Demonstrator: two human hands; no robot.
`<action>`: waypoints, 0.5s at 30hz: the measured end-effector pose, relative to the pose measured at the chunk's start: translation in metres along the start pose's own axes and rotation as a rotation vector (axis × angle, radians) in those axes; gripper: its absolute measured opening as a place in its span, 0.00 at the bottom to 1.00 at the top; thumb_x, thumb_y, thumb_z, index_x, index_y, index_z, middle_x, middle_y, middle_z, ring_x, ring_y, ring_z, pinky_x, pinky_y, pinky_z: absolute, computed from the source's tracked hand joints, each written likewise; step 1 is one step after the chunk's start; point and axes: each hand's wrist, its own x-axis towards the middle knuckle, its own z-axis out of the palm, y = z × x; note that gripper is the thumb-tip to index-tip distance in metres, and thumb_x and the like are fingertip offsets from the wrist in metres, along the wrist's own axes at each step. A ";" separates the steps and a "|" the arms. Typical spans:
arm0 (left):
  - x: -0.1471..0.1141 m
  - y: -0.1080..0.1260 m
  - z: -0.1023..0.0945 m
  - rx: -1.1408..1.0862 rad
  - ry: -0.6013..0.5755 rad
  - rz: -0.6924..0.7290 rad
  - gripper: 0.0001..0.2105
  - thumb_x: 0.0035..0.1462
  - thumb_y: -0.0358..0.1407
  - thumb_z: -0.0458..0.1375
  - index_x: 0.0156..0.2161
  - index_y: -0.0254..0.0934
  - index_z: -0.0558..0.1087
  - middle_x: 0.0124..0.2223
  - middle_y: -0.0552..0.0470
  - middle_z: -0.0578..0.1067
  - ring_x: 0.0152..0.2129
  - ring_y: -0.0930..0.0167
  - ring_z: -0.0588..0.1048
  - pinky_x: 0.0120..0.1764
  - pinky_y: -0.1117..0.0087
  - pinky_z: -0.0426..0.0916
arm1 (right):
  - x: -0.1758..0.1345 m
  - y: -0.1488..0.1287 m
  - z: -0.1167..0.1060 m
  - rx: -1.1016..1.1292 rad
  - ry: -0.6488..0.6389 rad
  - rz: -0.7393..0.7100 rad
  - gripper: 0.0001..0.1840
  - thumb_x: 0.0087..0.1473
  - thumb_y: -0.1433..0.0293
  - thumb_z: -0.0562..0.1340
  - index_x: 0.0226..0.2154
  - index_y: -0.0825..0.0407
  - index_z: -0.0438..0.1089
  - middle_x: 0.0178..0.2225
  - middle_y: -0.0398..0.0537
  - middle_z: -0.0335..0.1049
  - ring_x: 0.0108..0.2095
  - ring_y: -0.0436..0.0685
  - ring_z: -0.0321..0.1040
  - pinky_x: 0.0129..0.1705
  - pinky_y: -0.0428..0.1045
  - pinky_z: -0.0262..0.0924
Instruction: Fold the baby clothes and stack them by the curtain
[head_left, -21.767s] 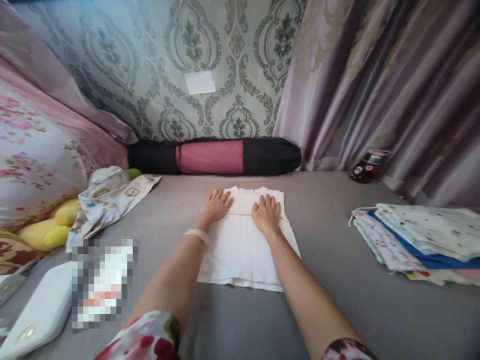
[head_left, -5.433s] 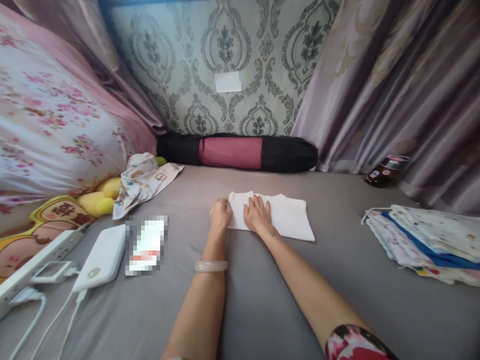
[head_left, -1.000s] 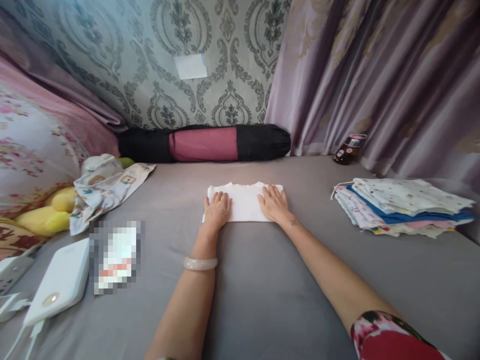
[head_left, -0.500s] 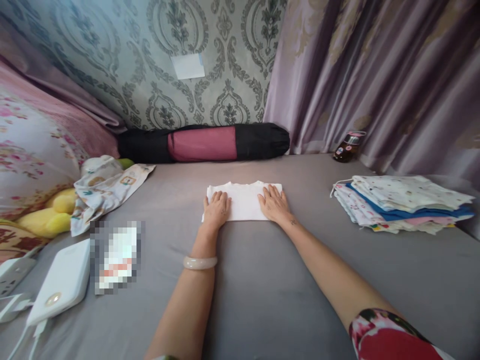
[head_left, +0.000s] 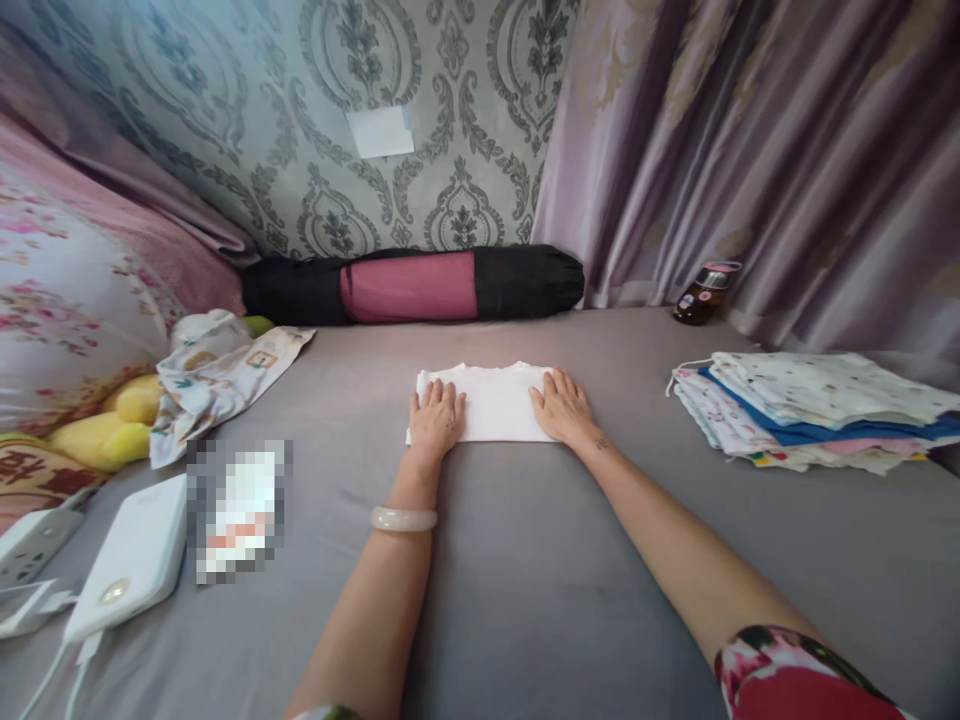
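Observation:
A white piece of clothing (head_left: pixel 499 405), folded into a flat rectangle, lies on the grey bed sheet (head_left: pixel 525 560) in front of me. My left hand (head_left: pixel 437 415) rests flat on its left end with the fingers stretched out. On its right end lies my right hand (head_left: pixel 564 408), palm down, fingers spread toward the far edge. A pale bangle (head_left: pixel 403 519) circles my left wrist. Both palms cover parts of the cloth beneath them.
A stack of folded clothes (head_left: pixel 825 405) sits at the right, with a dark bottle (head_left: pixel 701 295) behind it. A black and pink roll bag (head_left: pixel 409 287) lies along the wall. At left are a patterned cloth (head_left: pixel 217 385), yellow plush (head_left: pixel 105 435), white power bank (head_left: pixel 127 560) and socket strip (head_left: pixel 34 545).
My right hand has slid a little to the right along the white garment. The left hand stays in place on it. The whole view has shifted slightly.

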 end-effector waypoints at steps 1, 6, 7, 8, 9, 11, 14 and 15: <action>0.000 0.001 0.000 0.006 -0.003 -0.008 0.23 0.67 0.44 0.37 0.60 0.38 0.61 0.66 0.40 0.58 0.64 0.61 0.54 0.62 0.51 0.47 | 0.000 0.000 -0.001 -0.007 0.005 -0.005 0.33 0.65 0.58 0.41 0.63 0.64 0.52 0.67 0.63 0.44 0.65 0.65 0.43 0.62 0.58 0.40; 0.007 0.005 -0.006 0.060 0.034 -0.005 0.23 0.66 0.43 0.37 0.54 0.34 0.66 0.58 0.37 0.68 0.57 0.57 0.64 0.59 0.49 0.52 | 0.006 0.000 -0.011 -0.032 0.047 -0.051 0.29 0.65 0.60 0.43 0.56 0.62 0.64 0.59 0.64 0.59 0.58 0.66 0.55 0.59 0.58 0.43; 0.011 0.005 -0.009 0.076 0.038 0.001 0.23 0.67 0.43 0.37 0.52 0.33 0.68 0.55 0.37 0.70 0.54 0.57 0.67 0.58 0.50 0.54 | 0.009 0.002 -0.013 -0.034 0.041 -0.054 0.28 0.66 0.61 0.42 0.53 0.61 0.67 0.56 0.64 0.63 0.56 0.66 0.58 0.58 0.58 0.45; 0.016 0.004 -0.012 0.093 0.033 0.006 0.23 0.67 0.42 0.36 0.50 0.32 0.70 0.52 0.36 0.72 0.52 0.57 0.69 0.56 0.52 0.57 | 0.013 0.004 -0.015 -0.037 0.031 -0.058 0.26 0.66 0.63 0.42 0.50 0.59 0.69 0.54 0.63 0.65 0.54 0.65 0.60 0.57 0.57 0.46; 0.022 0.003 -0.015 0.109 0.014 0.010 0.23 0.67 0.40 0.36 0.48 0.31 0.70 0.50 0.36 0.73 0.50 0.57 0.70 0.54 0.53 0.59 | 0.018 0.006 -0.016 -0.041 0.020 -0.063 0.25 0.65 0.67 0.43 0.48 0.58 0.71 0.53 0.62 0.66 0.53 0.64 0.61 0.56 0.56 0.48; 0.035 -0.001 -0.022 0.134 -0.051 0.019 0.20 0.66 0.36 0.38 0.48 0.31 0.71 0.49 0.36 0.74 0.49 0.57 0.71 0.50 0.56 0.64 | 0.030 0.012 -0.020 -0.046 0.000 -0.075 0.22 0.63 0.74 0.45 0.47 0.56 0.72 0.53 0.60 0.66 0.52 0.62 0.62 0.54 0.54 0.50; 0.055 -0.006 -0.029 0.149 -0.139 0.028 0.17 0.61 0.29 0.44 0.48 0.34 0.72 0.49 0.38 0.74 0.48 0.59 0.72 0.47 0.60 0.67 | 0.048 0.018 -0.027 -0.034 -0.064 -0.088 0.21 0.60 0.78 0.48 0.46 0.54 0.72 0.53 0.58 0.66 0.52 0.60 0.64 0.51 0.53 0.53; 0.061 -0.008 -0.030 0.150 -0.156 0.030 0.17 0.59 0.27 0.45 0.47 0.35 0.73 0.50 0.39 0.74 0.48 0.59 0.73 0.47 0.61 0.68 | 0.054 0.019 -0.029 -0.030 -0.101 -0.082 0.20 0.59 0.77 0.49 0.46 0.54 0.72 0.53 0.58 0.66 0.52 0.61 0.64 0.51 0.53 0.54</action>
